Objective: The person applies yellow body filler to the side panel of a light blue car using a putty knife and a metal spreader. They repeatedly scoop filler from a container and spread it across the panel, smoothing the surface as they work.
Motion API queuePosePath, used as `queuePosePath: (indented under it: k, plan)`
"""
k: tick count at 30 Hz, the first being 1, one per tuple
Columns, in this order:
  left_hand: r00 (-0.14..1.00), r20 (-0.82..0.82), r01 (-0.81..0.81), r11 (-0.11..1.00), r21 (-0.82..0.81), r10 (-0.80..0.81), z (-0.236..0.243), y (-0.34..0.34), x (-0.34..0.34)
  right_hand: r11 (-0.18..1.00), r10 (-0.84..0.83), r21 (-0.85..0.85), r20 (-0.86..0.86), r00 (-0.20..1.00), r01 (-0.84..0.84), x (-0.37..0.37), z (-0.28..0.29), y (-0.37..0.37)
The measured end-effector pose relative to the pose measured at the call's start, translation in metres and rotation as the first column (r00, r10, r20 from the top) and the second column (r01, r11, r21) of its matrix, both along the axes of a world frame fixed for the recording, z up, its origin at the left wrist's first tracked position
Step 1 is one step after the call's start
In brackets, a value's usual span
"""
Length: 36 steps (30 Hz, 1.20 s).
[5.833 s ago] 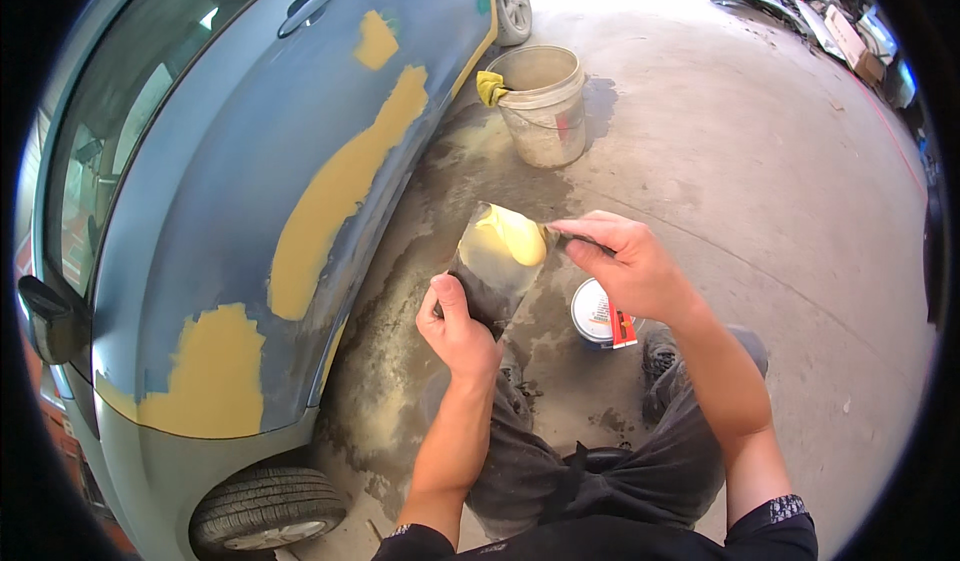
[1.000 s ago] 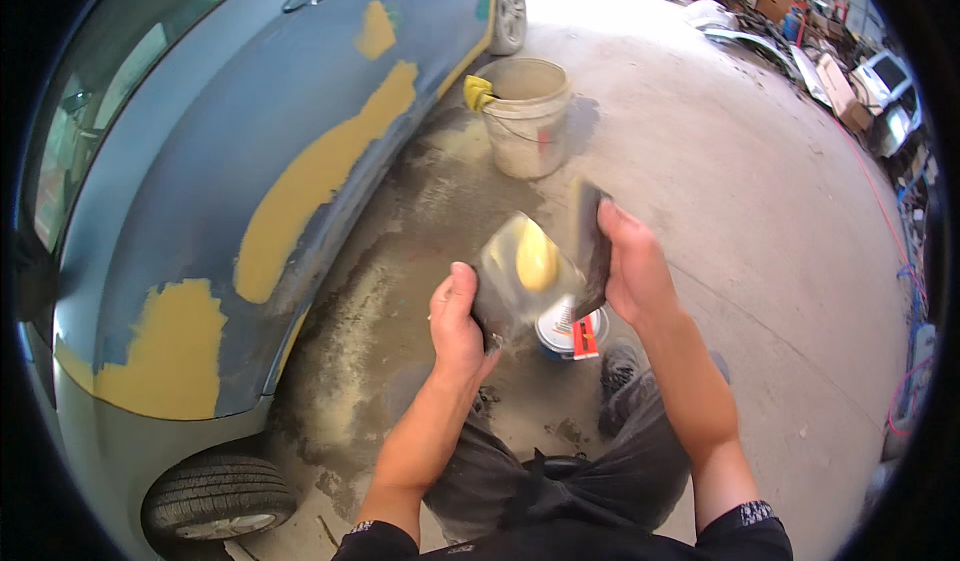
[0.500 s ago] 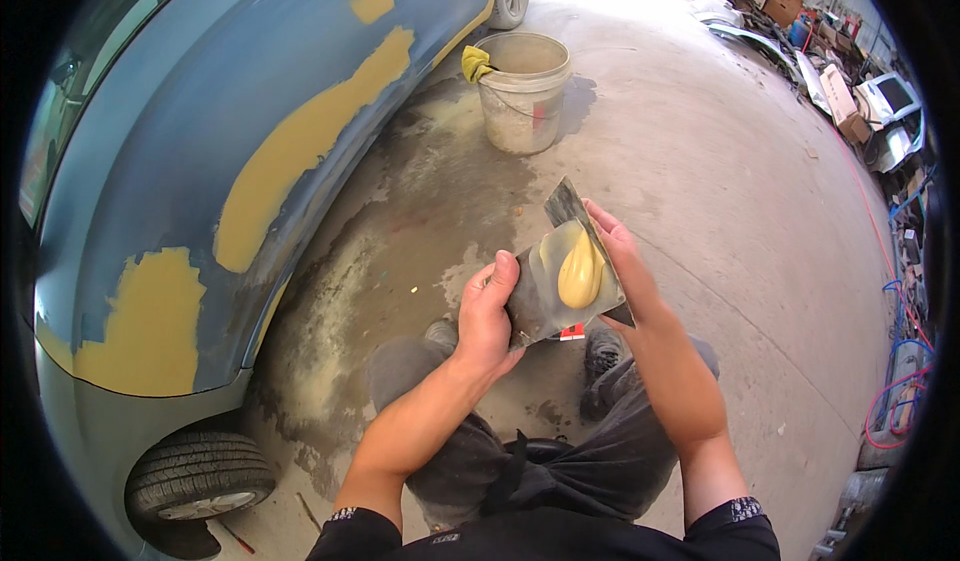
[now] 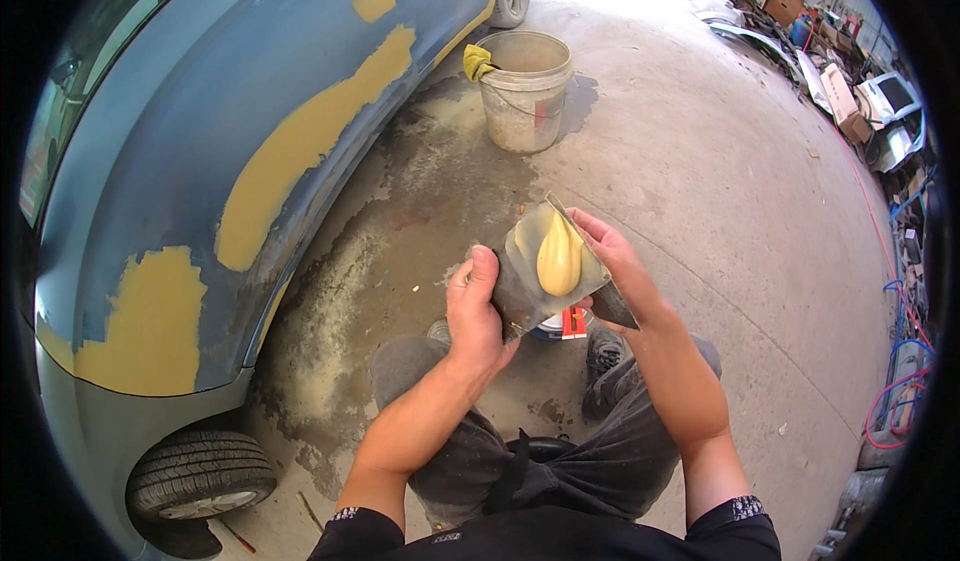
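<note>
My left hand [image 4: 476,303] is closed on the near left edge of a flat grey mixing board [image 4: 512,279], its thumb lying on top. A thick dollop of yellow body filler [image 4: 560,261] sits on the board, with thinner smears beside it. At the board's right edge, my right hand [image 4: 622,261] is closed on a dark flat spreader [image 4: 613,306]. Part of the spreader shows below the board's corner; the rest is hidden, as are most of the right fingers. Beneath the board, partly covered, stands a can [image 4: 548,330] with a red and white label [image 4: 574,323].
To the left stands a blue-grey car [image 4: 180,181] with yellow filler patches [image 4: 290,151] on its side. A dirty white bucket [image 4: 525,111] has a yellow cloth [image 4: 477,63] over its rim. Cardboard boxes [image 4: 845,106], car parts and hoses [image 4: 885,401] line the right side.
The board and filler have shifted slightly left. The spreader, which stuck up past the board's far edge, has moved down behind its right edge. More of the can now shows.
</note>
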<state>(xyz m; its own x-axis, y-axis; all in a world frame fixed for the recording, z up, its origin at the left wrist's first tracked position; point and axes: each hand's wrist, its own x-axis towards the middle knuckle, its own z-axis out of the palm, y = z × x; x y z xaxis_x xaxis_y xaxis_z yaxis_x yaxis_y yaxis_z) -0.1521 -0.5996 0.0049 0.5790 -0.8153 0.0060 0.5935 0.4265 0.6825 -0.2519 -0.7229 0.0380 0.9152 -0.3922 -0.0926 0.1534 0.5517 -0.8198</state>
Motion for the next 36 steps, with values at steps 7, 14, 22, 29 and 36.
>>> queuePosePath:
  k: [7, 14, 22, 29, 36]
  plan:
    - [0.995, 0.04, -0.09, 0.996, -0.013, 0.09, 0.006, 0.001, 0.008, 0.988, 0.156, -0.004, 0.022, 0.987, -0.156, 0.001, -0.005, -0.002]
    - [0.94, 0.113, 0.297, 0.935, 0.196, -0.322, 0.002, 0.012, 0.023, 0.917, -0.399, 0.054, 0.064, 0.915, 0.396, 0.005, 0.005, -0.012]
    - [0.943, 0.247, -0.248, 0.965, 0.081, 0.222, 0.0, -0.002, 0.007, 0.844, -0.523, 0.202, 0.519, 0.676, 0.497, -0.011, 0.023, -0.009]
    - [0.883, 0.207, -0.418, 0.906, -0.066, 0.422, 0.006, 0.002, 0.005, 0.643, -0.293, -0.616, 0.353, 0.889, 0.456, -0.011, 0.004, 0.004]
    - [0.768, 0.279, -0.595, 0.804, -0.022, 0.576, 0.011, 0.004, 0.02, 0.125, -0.466, -0.851, 0.403, 0.787, 0.51, -0.006, 0.013, 0.004]
